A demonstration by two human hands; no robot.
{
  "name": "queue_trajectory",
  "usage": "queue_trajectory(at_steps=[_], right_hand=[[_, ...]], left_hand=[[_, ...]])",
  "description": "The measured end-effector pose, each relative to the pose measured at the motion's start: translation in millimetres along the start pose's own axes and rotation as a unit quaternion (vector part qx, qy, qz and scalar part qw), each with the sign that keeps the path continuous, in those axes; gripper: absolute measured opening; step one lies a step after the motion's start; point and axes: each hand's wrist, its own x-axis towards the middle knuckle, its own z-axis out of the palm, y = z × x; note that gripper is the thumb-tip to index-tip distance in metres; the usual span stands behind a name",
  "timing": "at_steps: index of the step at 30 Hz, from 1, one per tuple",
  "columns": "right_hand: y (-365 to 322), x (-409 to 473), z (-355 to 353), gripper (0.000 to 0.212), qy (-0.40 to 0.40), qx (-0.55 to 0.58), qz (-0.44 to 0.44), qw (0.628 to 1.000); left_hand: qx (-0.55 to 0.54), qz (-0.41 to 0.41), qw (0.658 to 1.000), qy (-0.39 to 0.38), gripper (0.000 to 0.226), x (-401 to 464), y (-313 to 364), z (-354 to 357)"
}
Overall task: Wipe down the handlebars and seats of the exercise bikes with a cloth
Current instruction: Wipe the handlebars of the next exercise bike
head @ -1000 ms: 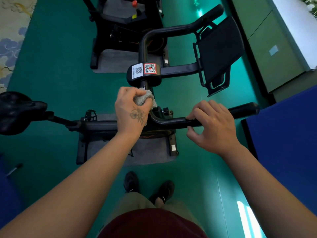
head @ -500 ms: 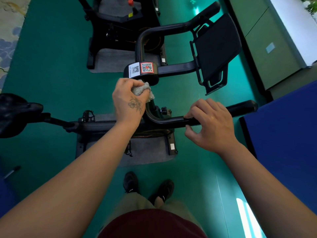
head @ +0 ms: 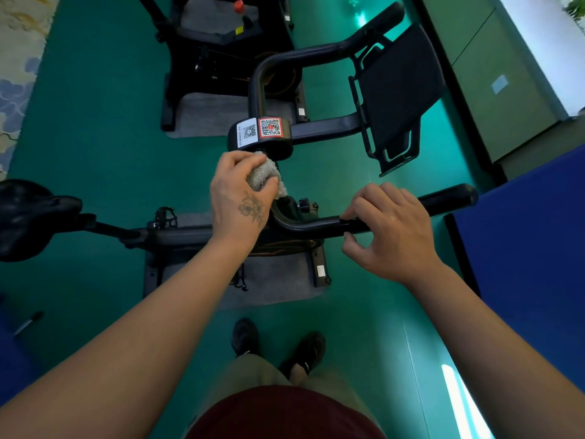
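I look down on a black exercise bike. My left hand (head: 240, 198) grips a bunched grey cloth (head: 264, 180) against the curved inner part of the handlebar (head: 304, 228), just below the hub with two QR stickers (head: 261, 131). My right hand (head: 391, 229) holds the near handlebar arm, fingers curled over it. The far handlebar arm (head: 332, 50) and a black tablet holder (head: 400, 90) lie beyond. The black seat (head: 28, 217) sits at the left edge.
A second bike (head: 221, 42) stands behind on a grey mat. The floor is green. A blue pad (head: 522, 264) is at the right, green cabinets (head: 493, 74) at the far right. My shoes (head: 278, 346) stand close to the bike's mat.
My left hand with the cloth has slid a little up the handlebar curve toward the hub. My right hand keeps its place on the near arm.
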Motion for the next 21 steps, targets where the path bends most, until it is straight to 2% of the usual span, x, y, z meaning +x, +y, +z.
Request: queue_trajectory(at_steps=[14,21], right_hand=[[-1,-2,0,0.020,-0.001,-0.001,0.006,1.000],[-1,0,0,0.021,-0.002,-0.003,0.006,1.000]], left_hand=[[0.022,0.049,0.998,-0.044,0.033,-20,-8,-9],[0.041,0.044,0.997,-0.054,0.037,14,-3,1]])
